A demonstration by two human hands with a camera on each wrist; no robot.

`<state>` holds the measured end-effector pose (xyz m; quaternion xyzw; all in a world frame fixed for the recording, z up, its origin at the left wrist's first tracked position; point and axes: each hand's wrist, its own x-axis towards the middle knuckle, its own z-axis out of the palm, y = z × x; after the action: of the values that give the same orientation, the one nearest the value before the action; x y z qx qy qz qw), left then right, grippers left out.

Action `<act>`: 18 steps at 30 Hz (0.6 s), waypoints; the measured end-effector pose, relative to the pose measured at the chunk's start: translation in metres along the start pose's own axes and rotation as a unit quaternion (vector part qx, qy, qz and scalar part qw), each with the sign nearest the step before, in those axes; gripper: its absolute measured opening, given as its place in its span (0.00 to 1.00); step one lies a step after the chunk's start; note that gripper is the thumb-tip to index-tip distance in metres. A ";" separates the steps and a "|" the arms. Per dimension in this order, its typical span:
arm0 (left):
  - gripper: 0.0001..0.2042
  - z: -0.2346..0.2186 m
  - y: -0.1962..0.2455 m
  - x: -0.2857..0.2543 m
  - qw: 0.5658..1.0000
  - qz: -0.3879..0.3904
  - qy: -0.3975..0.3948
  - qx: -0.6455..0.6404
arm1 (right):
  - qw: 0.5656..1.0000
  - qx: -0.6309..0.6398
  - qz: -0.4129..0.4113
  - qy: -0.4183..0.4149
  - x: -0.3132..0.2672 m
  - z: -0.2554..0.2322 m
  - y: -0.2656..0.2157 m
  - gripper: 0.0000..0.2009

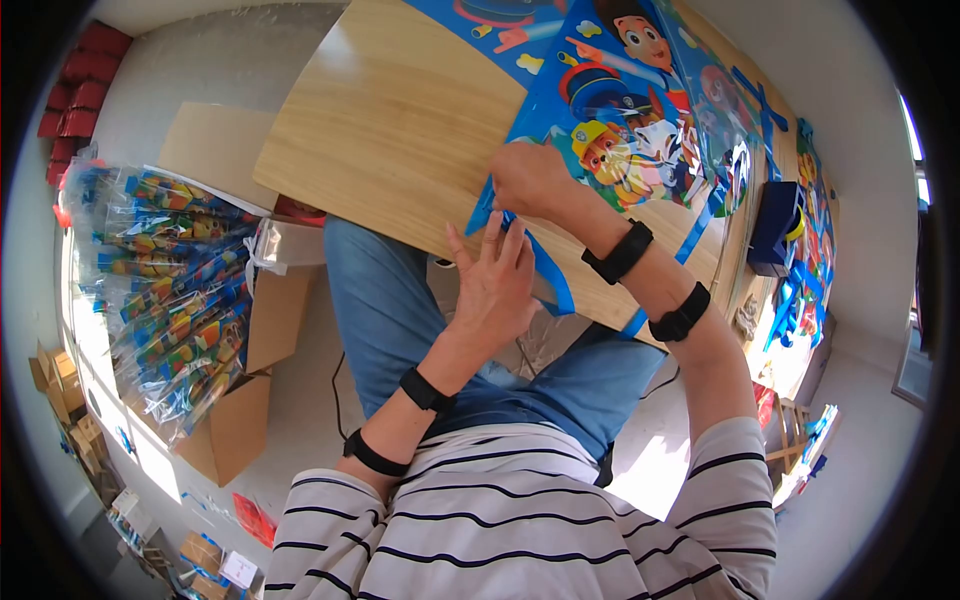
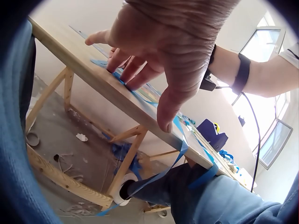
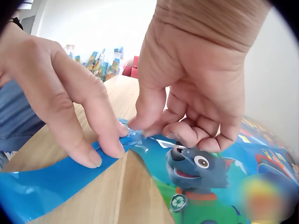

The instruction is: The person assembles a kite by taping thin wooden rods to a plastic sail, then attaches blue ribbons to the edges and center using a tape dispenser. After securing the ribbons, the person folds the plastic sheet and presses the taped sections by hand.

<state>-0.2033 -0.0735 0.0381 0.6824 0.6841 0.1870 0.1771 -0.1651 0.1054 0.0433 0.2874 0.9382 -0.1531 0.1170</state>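
A blue plastic sheet printed with cartoon dogs (image 1: 620,150) lies on the wooden table. My right hand (image 1: 537,182) pinches its near corner between thumb and curled fingers, where a crinkled bit of film shows in the right wrist view. Right beside it, my left hand (image 1: 492,285) presses a blue plastic strip (image 3: 60,186) to the tabletop with its straight fingertips (image 3: 91,158). The left thumb stands apart at the table edge in the left wrist view. From the hands the strip (image 1: 550,275) runs along the near edge and hangs over it.
More printed sheets (image 1: 725,110) lie to the right on the table (image 1: 390,120). A dark blue box (image 1: 775,230) stands farther right among blue strips. At left, a cardboard box (image 1: 235,425) is beside many clear-wrapped printed packs (image 1: 180,290). A white roll (image 2: 125,186) is under the table.
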 end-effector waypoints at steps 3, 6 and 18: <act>0.38 0.000 0.001 0.000 1.000 -0.001 0.001 0.000 | 0.997 0.062 0.036 0.010 -0.005 0.003 0.002 0.07; 0.38 0.000 0.001 0.000 1.000 -0.001 0.000 0.001 | 0.990 0.097 0.026 0.097 -0.007 0.018 0.009 0.09; 0.38 0.000 0.000 0.001 1.000 0.002 -0.004 0.011 | 0.986 0.125 0.073 0.088 -0.012 0.017 0.008 0.10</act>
<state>-0.2027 -0.0725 0.0381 0.6865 0.6841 0.1769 0.1719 -0.1484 0.1001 0.0296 0.3800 0.8948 -0.2343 0.0080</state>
